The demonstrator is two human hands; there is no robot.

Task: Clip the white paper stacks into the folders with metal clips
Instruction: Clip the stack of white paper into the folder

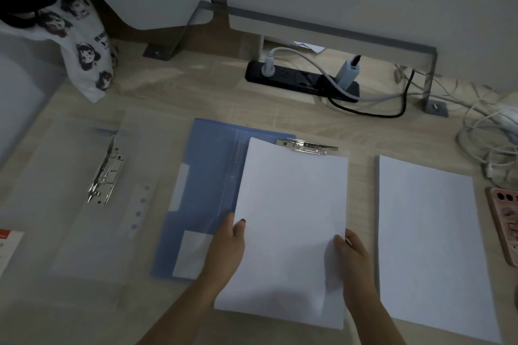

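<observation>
Wide counter [213, 92], open blue folder [207, 176] on it, and the white paper stack [291, 218] sits skewed over the folder's right half. Left hand [227, 249] and right hand [356, 258] grip its lower side edges, fingers curled under, thumbs on top. Danger here: clamped crooked, the sheets could fan out or slip the metal clip [307, 145] at the top edge. The stack looks clean, flat and crisp-cornered.

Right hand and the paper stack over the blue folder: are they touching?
Touching. The head view shows the right hand gripping the paper stack at its right edge, with the thumb lying on top of the sheets.
</observation>
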